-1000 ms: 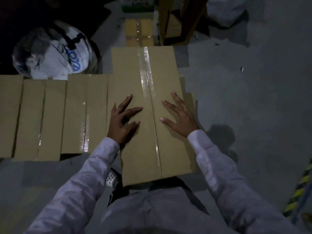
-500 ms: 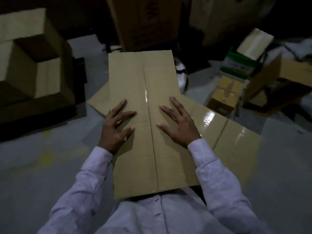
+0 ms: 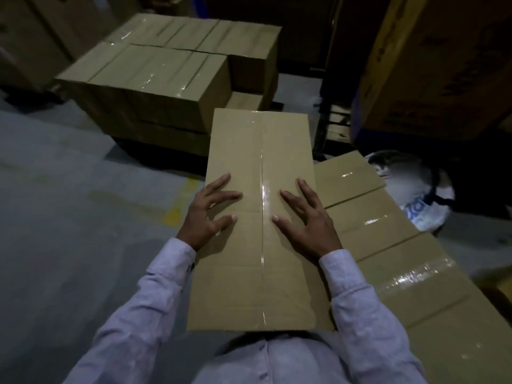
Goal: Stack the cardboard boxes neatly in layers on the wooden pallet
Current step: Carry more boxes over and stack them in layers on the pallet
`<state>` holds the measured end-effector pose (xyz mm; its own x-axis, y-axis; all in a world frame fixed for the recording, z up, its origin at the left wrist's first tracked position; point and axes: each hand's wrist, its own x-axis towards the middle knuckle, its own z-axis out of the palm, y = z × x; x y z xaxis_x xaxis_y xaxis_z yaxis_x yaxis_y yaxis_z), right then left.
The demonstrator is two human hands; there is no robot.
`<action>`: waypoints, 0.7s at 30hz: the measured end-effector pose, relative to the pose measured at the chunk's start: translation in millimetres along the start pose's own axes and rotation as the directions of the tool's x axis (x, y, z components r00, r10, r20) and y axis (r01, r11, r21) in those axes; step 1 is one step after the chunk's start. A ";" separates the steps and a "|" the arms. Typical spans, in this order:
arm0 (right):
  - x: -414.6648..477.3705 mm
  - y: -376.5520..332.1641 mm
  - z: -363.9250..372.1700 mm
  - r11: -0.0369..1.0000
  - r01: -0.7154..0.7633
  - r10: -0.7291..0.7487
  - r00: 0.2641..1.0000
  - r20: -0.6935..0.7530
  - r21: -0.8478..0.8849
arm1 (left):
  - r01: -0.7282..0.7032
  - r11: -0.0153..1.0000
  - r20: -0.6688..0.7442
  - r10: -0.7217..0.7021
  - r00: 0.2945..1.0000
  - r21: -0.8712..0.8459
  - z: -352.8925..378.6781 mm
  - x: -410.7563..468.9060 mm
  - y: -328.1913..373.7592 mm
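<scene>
I carry a long taped cardboard box (image 3: 260,151) flat in front of my chest. My left hand (image 3: 207,214) lies on its top near the left edge, fingers spread. My right hand (image 3: 307,223) lies flat on the top to the right of the tape seam. Ahead and to the left stands the stack of cardboard boxes (image 3: 155,76), two layers high, with a step down at its right corner. Dark shadow under the stack hides whatever it stands on.
A row of taped boxes (image 3: 388,245) lies on the floor at my right. Behind the row sits a white printed bag (image 3: 415,189). A very large carton (image 3: 443,65) rises at the upper right. Grey concrete floor with a yellow mark (image 3: 177,212) spreads to the left.
The view has swung round with the box still under both hands. The floor row has passed to the right, and the stack has come into view ahead.
</scene>
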<state>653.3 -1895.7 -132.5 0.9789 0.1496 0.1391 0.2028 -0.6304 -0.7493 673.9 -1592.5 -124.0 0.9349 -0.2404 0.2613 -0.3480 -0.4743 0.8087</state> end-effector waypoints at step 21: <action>448.8 -7.4 106.2 0.980 -0.200 0.198 0.977 0.085 0.018 | 0.192 0.968 -0.205 -0.223 0.953 -0.161 -136.1 337.5 -247.2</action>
<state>1088.5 -1743.0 -133.3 0.9940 0.0864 -0.0673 0.0027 -0.6338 -0.7735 1085.0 -1441.1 -164.0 0.9830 0.0502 0.1764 -0.1459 -0.3688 0.9180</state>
